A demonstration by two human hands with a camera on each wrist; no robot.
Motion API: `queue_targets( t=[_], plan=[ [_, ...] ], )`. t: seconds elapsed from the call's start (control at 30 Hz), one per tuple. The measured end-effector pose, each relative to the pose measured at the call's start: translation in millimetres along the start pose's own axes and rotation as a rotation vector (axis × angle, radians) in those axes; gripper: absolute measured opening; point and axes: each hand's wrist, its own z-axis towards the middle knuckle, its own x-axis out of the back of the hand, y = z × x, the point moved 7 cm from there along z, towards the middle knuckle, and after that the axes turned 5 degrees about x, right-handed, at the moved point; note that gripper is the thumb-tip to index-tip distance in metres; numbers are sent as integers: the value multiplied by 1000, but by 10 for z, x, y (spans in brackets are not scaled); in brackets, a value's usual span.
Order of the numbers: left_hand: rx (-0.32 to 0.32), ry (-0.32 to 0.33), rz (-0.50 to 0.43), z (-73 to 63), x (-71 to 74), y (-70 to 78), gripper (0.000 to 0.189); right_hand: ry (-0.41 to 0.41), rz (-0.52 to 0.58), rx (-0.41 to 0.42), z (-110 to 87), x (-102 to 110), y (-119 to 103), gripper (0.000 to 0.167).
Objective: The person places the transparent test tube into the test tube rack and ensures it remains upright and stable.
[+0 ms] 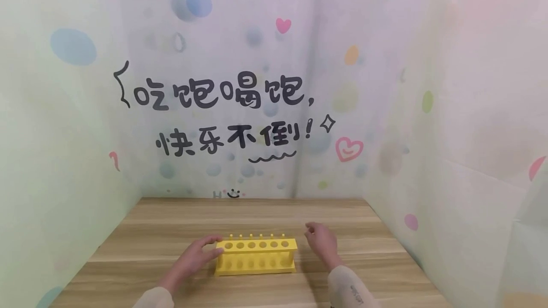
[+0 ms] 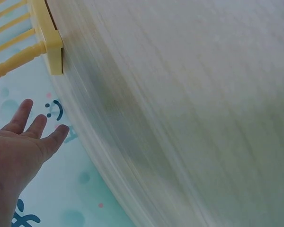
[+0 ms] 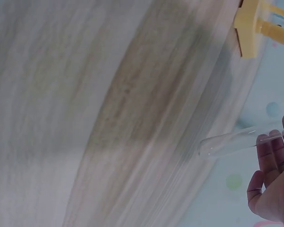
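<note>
A yellow test tube rack (image 1: 257,246) stands on the table, with a row of round holes and short pegs along its back; no tubes show in it. My left hand (image 1: 194,256) holds its upper left corner between thumb and index finger. In the left wrist view the other fingers (image 2: 37,126) spread away from the rack. To the right of the rack, apart from it, is my right hand (image 1: 322,242). Its thumb and fingers pinch a clear glass test tube (image 3: 227,144) near one end, seen in the right wrist view. The tube is too faint to make out in the head view.
The wood-grain table (image 1: 184,213) is bounded by a printed back curtain (image 1: 239,175) with lettering. Pale side curtains (image 1: 462,165) rise on the left and right.
</note>
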Motion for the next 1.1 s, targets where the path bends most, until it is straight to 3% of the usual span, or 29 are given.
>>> queue_targets(
  t=[0.4, 0.57, 0.77, 1.1],
  plan=[
    [3, -3, 0, -21, 3, 25, 44, 157, 311, -27, 42, 72, -83, 25],
    [8, 1, 10, -4, 1, 14, 45, 187, 438, -57, 54, 103, -151, 28],
    [9, -4, -29, -12, -10, -10, 44, 217, 535, -96, 72, 135, -213, 28],
    [16, -13, -34, 0, -10, -17, 45, 268, 666, -73, 109, 288, -453, 28]
  ],
)
